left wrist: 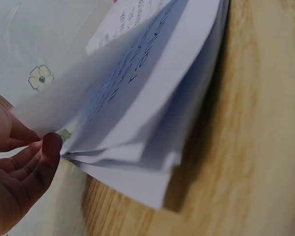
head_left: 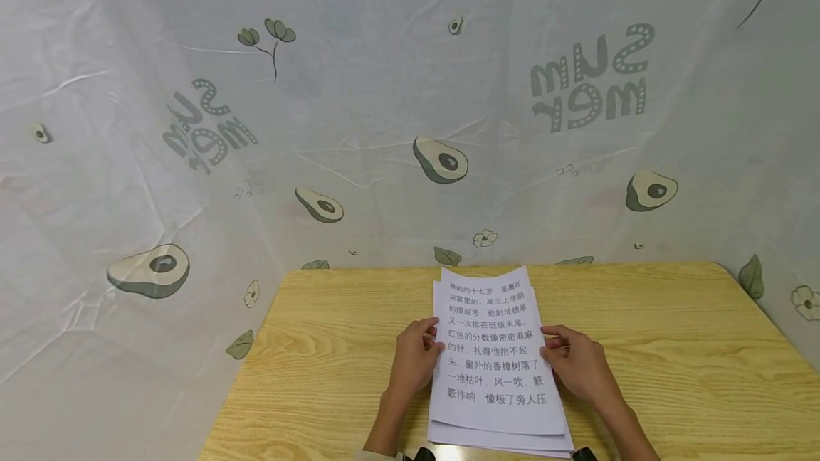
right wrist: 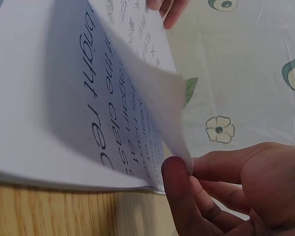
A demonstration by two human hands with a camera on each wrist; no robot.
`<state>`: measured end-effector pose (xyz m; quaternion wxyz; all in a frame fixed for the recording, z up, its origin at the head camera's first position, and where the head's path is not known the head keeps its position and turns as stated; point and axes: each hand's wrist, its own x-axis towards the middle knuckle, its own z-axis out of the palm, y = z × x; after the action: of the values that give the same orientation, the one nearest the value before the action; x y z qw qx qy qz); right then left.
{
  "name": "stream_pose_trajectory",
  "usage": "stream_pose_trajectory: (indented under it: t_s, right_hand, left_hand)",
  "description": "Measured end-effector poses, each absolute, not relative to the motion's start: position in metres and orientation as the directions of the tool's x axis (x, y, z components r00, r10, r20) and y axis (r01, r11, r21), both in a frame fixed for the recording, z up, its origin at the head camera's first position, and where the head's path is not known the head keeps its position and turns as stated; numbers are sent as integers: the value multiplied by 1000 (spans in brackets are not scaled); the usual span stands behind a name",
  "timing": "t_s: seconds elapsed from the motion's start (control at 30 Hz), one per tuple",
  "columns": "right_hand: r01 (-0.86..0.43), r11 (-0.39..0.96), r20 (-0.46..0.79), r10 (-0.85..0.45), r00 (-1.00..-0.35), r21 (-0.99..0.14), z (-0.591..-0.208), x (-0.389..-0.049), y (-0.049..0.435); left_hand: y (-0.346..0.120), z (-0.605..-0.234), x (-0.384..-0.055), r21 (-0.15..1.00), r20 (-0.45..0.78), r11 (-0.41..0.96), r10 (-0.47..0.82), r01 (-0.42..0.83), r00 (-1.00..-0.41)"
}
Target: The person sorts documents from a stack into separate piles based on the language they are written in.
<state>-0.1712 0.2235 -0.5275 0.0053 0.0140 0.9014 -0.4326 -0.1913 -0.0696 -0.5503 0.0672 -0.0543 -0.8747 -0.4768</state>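
Observation:
A top sheet of paper (head_left: 490, 347) printed with large Chinese characters lies over a small stack of white sheets (head_left: 500, 440) on the wooden table. At its left edge my left hand (head_left: 415, 356) pinches the sheet between thumb and fingers. My right hand (head_left: 579, 365) does the same on the right edge. In the right wrist view, the lifted sheet (right wrist: 162, 98) curves up from my right hand (right wrist: 235, 189), uncovering a page of English text (right wrist: 108, 98). Fanned lower sheets (left wrist: 137, 167) show beside my left hand (left wrist: 22, 167) in the left wrist view.
The wood-grain table (head_left: 333, 347) extends to both sides of the stack. Behind and to the left hangs a pale cloth (head_left: 384, 91) printed with avocados, leaves and mirrored lettering. Small black objects (head_left: 424, 454) show at the bottom edge near my wrists.

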Motion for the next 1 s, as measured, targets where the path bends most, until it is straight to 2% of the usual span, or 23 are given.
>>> stream_pose_trajectory:
  t_s: [0.3,0.6,1.0]
  right_hand:
    - [55,573,-49,26,-998,-817,-533,-174,231]
    - [173,348,-182,6,-983,-921,-542,-179,239]
    - [192,255,-202,-15,-979,-948,-544,-181,242]
  left_hand:
    - [-75,-553,-195,867,152,479,8,137,-988]
    - [-81,-556,-199,933,83,352,-28,68,-996]
    - [-85,-555,-201,986,18,164,-30,13,-999]
